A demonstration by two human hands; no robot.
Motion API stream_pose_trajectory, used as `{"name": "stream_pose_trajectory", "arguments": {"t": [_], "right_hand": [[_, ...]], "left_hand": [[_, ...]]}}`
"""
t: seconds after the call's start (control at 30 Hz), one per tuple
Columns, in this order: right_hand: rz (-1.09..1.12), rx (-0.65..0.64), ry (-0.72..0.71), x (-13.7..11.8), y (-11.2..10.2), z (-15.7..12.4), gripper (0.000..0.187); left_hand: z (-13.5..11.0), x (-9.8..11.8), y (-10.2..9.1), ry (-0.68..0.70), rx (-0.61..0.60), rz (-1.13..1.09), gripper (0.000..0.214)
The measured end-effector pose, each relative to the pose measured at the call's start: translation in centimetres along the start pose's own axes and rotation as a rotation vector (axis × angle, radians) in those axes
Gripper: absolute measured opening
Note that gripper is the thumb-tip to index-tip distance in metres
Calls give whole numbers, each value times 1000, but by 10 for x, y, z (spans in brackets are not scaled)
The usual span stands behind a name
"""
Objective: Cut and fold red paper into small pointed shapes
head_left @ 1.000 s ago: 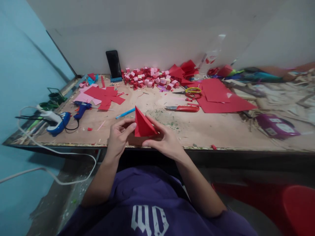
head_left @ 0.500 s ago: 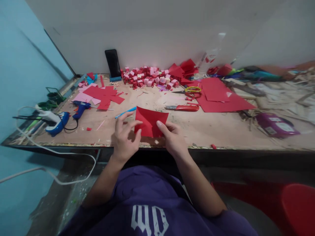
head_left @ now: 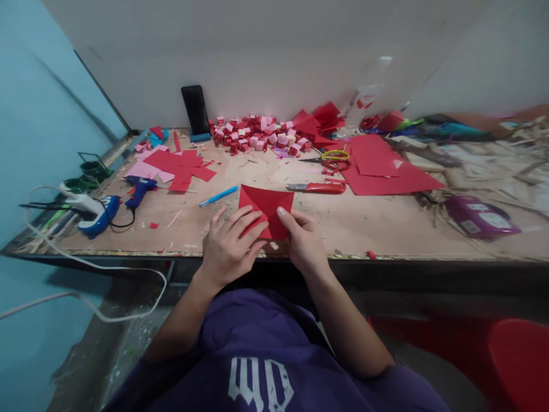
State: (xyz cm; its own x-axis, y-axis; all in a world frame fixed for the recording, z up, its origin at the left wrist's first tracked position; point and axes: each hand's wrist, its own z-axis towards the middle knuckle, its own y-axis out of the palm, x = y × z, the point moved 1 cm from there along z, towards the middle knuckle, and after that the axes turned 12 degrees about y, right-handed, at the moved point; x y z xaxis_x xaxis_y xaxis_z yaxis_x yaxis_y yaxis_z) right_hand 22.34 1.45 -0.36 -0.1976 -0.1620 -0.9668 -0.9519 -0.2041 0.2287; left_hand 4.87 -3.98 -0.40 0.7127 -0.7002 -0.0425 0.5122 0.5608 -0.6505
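A square sheet of red paper [head_left: 274, 200] is held up above the front edge of the table, slightly curved. My right hand [head_left: 306, 240] pinches its right side, thumb on the near face and the other fingers behind. My left hand [head_left: 234, 243] is on its lower left part, fingers laid across the near face and the thumb low beside the bottom edge. Just beyond my left hand lies a blue pen [head_left: 218, 196]. A red-handled utility knife [head_left: 319, 187] rests behind the paper to the right, with scissors [head_left: 332, 159] farther back.
Many small red and pink paper pieces [head_left: 257, 134] are heaped by the wall, beside a propped phone [head_left: 196, 110]. Cut red paper [head_left: 182, 166], a blue glue gun [head_left: 140, 189] and a power strip [head_left: 99, 217] lie left. Larger red sheets [head_left: 381, 166] and a purple box [head_left: 480, 216] lie right.
My left hand has moved right onto the paper, its fingers now across the near face instead of spread at the left edge. The pen shows fully. My right hand keeps its pinch.
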Motion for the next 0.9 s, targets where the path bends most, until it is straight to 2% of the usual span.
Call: {"name": "stream_pose_trajectory", "arguments": {"t": [0.27, 0.47, 0.57, 0.73, 0.9], "right_hand": [[51, -66, 24, -4, 3, -2, 46], [93, -318, 59, -1, 1, -4, 63], [36, -369, 63, -4, 5, -8, 61], [-47, -286, 55, -10, 10, -12, 35], [-90, -210, 8, -10, 8, -12, 29]], "left_hand": [[-3, -1, 2, -98, 98, -86, 28], [-4, -5, -4, -288, 267, -343, 21], [-6, -7, -6, -413, 331, -480, 21], [-10, -6, -5, -572, 300, -640, 16], [-5, -6, -6, -634, 340, -696, 19]]}}
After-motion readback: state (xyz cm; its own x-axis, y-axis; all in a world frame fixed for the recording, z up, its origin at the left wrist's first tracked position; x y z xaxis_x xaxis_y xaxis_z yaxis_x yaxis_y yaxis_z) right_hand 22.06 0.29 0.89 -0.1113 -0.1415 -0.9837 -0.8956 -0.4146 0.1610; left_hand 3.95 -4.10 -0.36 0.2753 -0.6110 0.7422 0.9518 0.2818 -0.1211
